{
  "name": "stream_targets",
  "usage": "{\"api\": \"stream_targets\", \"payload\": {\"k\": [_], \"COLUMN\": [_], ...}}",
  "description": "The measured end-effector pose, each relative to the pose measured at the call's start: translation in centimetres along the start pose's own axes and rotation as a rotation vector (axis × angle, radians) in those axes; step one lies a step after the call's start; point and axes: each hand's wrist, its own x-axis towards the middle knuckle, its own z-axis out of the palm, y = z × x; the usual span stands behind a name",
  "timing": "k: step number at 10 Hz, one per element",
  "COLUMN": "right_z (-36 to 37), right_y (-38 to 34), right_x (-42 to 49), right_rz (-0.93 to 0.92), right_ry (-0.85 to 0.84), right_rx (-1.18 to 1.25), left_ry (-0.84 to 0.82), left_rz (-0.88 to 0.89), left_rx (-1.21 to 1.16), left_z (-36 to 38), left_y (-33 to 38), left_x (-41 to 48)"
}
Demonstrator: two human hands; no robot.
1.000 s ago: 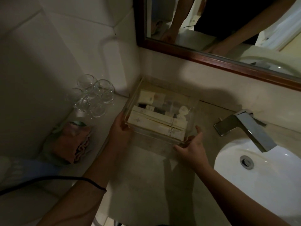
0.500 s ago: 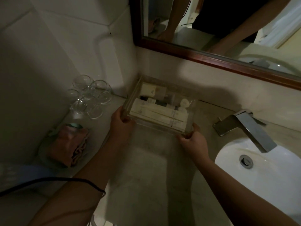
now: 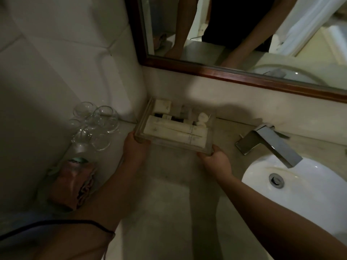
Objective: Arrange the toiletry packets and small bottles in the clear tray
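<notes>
The clear tray (image 3: pixel 172 145) sits on the pale counter in the back corner, close to the wall under the mirror. Inside lie two long cream packets (image 3: pixel 174 131) along the near side, a small cream box (image 3: pixel 162 106) at the far left, dark small bottles (image 3: pixel 174 117) in the middle and white round pieces (image 3: pixel 202 118) at the right. My left hand (image 3: pixel 136 145) grips the tray's near left corner. My right hand (image 3: pixel 216 159) grips its near right corner.
Several upturned clear glasses (image 3: pixel 95 122) stand left of the tray by the tiled wall. A pink folded cloth (image 3: pixel 73 184) lies nearer on the left. A chrome faucet (image 3: pixel 270 145) and white basin (image 3: pixel 304 188) are at the right. A wood-framed mirror (image 3: pixel 244 76) hangs above.
Both hands have pushed the tray away from me toward the back corner under the mirror. My right hand has closed onto the near right corner.
</notes>
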Motion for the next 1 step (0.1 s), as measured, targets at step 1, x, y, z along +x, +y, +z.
{"api": "stream_targets", "payload": {"k": [1], "right_z": [-0.67], "right_y": [0.05], "right_x": [-0.82], "right_rz": [0.019], "right_ry": [-0.046], "right_rx": [0.067], "left_ry": [-0.078], "left_rz": [-0.002], "left_rx": [0.021], "left_z": [-0.91], "left_y": [-1.00], "left_x": [-0.25]}}
